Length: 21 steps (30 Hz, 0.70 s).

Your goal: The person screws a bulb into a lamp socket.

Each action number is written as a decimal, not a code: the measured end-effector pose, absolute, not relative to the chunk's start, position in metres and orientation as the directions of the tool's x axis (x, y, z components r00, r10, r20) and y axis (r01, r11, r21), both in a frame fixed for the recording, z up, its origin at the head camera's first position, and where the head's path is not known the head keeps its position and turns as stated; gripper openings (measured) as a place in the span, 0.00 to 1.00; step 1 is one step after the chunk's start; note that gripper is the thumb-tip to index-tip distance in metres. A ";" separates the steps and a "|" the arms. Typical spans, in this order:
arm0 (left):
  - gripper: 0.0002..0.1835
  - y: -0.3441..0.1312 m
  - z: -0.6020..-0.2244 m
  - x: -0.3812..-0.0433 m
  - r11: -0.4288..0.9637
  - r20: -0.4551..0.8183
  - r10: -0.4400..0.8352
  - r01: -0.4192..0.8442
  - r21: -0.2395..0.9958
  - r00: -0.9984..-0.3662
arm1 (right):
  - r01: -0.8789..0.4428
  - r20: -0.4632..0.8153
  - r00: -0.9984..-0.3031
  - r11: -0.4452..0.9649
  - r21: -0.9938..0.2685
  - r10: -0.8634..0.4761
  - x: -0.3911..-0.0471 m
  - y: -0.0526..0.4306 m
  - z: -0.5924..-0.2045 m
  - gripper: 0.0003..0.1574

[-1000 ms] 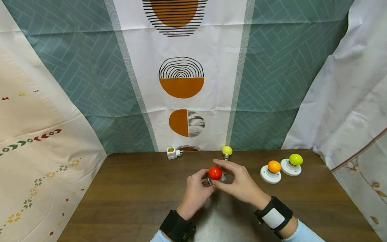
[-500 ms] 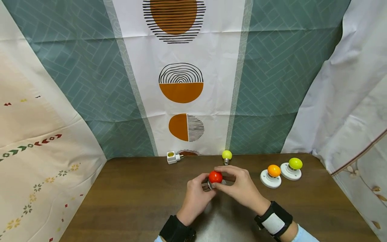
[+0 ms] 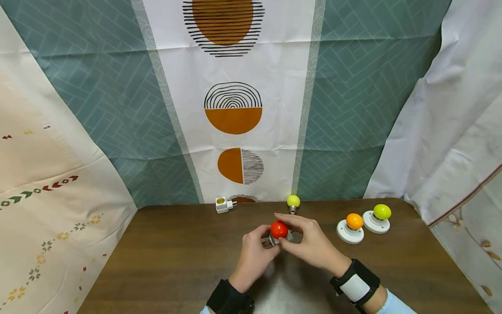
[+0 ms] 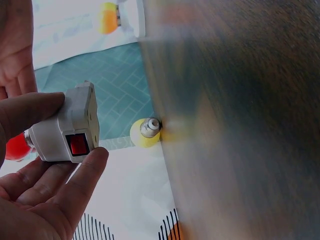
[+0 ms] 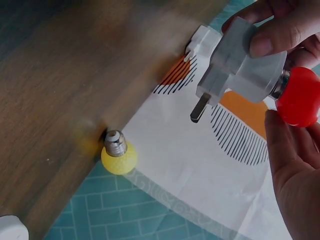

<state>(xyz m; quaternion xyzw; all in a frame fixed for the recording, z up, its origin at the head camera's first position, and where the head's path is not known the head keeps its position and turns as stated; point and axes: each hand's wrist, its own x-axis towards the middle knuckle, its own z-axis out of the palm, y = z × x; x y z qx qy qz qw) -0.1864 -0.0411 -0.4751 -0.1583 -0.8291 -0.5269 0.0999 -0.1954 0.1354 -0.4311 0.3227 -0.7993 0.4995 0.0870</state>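
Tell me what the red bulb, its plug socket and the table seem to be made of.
Red bulb: plastic or glass, unclear which; smooth and glossy, catching the light.
Plug socket: probably plastic, from its smooth, pale moulded body.
Table: wood or laminate, from its brown grain and sheen.

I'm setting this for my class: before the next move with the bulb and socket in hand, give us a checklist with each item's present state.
1. White plastic plug-in socket held: ok, the left hand grips it.
2. Right hand at the glossy red round bulb: ok, fingers around it.
3. Red bulb fully seated: cannot tell; metal shows at its neck.
4. Held socket unplugged: ok, metal prong in open air.
5. Small red switch off: cannot tell.
6. Yellow round bulb in a holder: not ok, loose on the brown table.
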 end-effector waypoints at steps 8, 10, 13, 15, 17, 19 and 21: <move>0.20 -0.044 -0.475 -0.186 0.407 0.328 0.160 0.365 0.837 -0.931 | -0.583 0.481 -0.800 0.277 -0.764 -0.359 -0.196 0.131 -0.435 0.28; 0.20 -0.044 -0.475 -0.186 0.407 0.328 0.160 0.365 0.837 -0.931 | -0.588 0.491 -0.799 0.279 -0.759 -0.348 -0.195 0.131 -0.435 0.27; 0.20 -0.046 -0.475 -0.186 0.399 0.325 0.161 0.363 0.842 -0.932 | -0.591 0.495 -0.800 0.299 -0.749 -0.340 -0.196 0.131 -0.435 0.28; 0.20 -0.046 -0.475 -0.185 0.398 0.324 0.159 0.361 0.843 -0.932 | -0.582 0.484 -0.806 0.304 -0.754 -0.341 -0.196 0.130 -0.435 0.30; 0.19 -0.046 -0.475 -0.186 0.404 0.329 0.158 0.365 0.839 -0.931 | -0.571 0.468 -0.812 0.312 -0.760 -0.349 -0.196 0.131 -0.434 0.31; 0.19 -0.045 -0.475 -0.186 0.419 0.337 0.158 0.372 0.829 -0.928 | -0.567 0.453 -0.813 0.320 -0.759 -0.367 -0.196 0.131 -0.433 0.32; 0.19 -0.045 -0.476 -0.186 0.432 0.349 0.156 0.381 0.817 -0.924 | -0.576 0.445 -0.804 0.330 -0.748 -0.394 -0.196 0.132 -0.433 0.33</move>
